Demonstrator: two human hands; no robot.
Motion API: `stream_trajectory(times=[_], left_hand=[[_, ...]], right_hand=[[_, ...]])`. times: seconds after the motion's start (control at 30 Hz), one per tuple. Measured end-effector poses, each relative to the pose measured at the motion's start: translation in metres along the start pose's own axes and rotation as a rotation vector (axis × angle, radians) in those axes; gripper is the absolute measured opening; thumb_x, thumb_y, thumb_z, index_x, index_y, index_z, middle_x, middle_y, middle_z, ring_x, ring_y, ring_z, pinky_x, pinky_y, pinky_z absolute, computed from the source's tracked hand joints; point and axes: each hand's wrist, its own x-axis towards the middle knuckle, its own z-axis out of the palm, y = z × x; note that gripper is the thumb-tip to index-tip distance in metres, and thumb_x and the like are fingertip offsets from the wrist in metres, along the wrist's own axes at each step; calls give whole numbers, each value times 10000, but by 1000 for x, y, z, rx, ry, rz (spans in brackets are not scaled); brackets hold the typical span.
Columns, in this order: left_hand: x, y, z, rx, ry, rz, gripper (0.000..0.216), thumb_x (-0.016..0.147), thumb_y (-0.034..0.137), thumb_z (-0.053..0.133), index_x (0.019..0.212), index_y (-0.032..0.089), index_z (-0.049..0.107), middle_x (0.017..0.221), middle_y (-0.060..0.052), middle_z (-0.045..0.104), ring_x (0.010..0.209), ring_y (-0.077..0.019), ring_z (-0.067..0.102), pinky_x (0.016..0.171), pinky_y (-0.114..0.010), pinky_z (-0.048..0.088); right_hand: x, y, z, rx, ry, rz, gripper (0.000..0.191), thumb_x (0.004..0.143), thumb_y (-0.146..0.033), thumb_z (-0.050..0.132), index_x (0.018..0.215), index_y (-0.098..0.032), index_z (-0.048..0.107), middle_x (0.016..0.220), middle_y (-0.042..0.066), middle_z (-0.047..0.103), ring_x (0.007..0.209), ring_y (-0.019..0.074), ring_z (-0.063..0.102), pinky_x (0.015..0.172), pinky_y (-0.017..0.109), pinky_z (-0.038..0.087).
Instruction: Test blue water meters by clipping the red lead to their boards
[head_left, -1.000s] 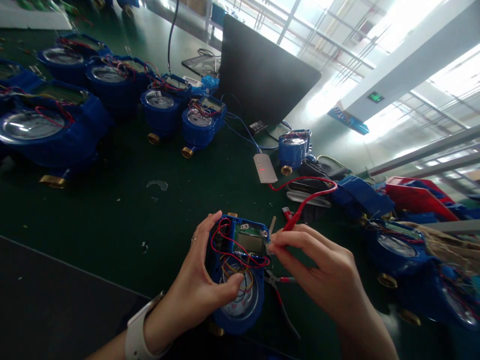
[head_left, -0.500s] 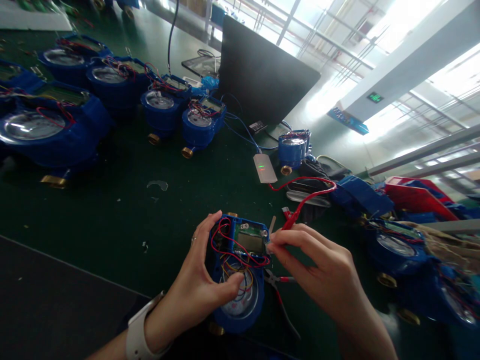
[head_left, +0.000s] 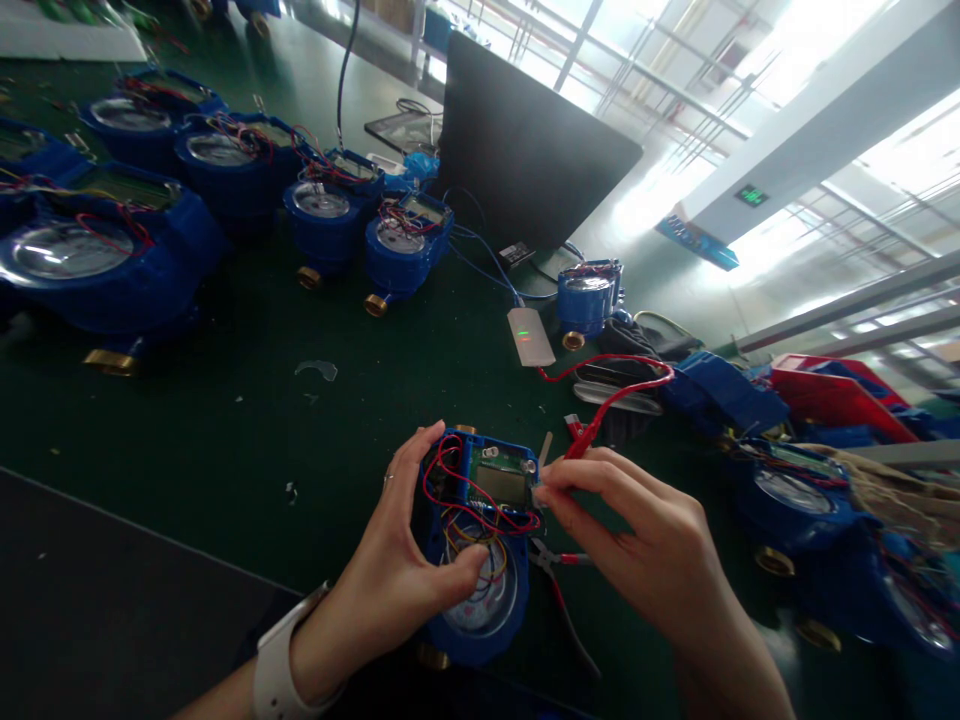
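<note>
A blue water meter (head_left: 480,625) with brass fittings lies in front of me, its small display (head_left: 501,487), circuit board and loose wires exposed. My left hand (head_left: 401,545) grips it from the left side, thumb over the round dial and fingers along the far edge. With thumb and fingertips together, my right hand (head_left: 637,530) pinches the end of a red cable (head_left: 589,432) against the right edge of the circuit board. The cable's tip is hidden by my fingers. Beside the meter, partly under my right hand, lie red-handled pliers (head_left: 555,580).
The red cable runs to a white box (head_left: 529,337) with green and red lights. Behind it stands a dark screen (head_left: 529,140). Several blue meters (head_left: 401,250) line the left; more meters (head_left: 799,490) and a red bin (head_left: 832,395) are at right.
</note>
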Motion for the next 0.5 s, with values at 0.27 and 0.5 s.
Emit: stream_trajectory(times=[0.27, 0.5], left_hand=[[1, 0, 1, -25, -5, -11, 864, 694, 301, 715, 1441, 218, 289, 1498, -171, 370, 1387, -411, 359, 1131, -690, 258], [0, 0, 1, -20, 0, -15, 865, 700, 304, 715, 1448, 229, 286, 1500, -161, 376, 1385, -406, 369, 1136, -678, 267]], right_hand=[[3, -1, 0, -11, 2, -16, 132, 898, -69, 640, 955, -186, 622, 837, -12, 653, 712, 76, 640, 678, 152, 497], [1, -1, 0, -19, 0, -14, 126, 904, -84, 634, 962, -196, 623, 832, -10, 659, 704, 90, 647, 658, 175, 512]])
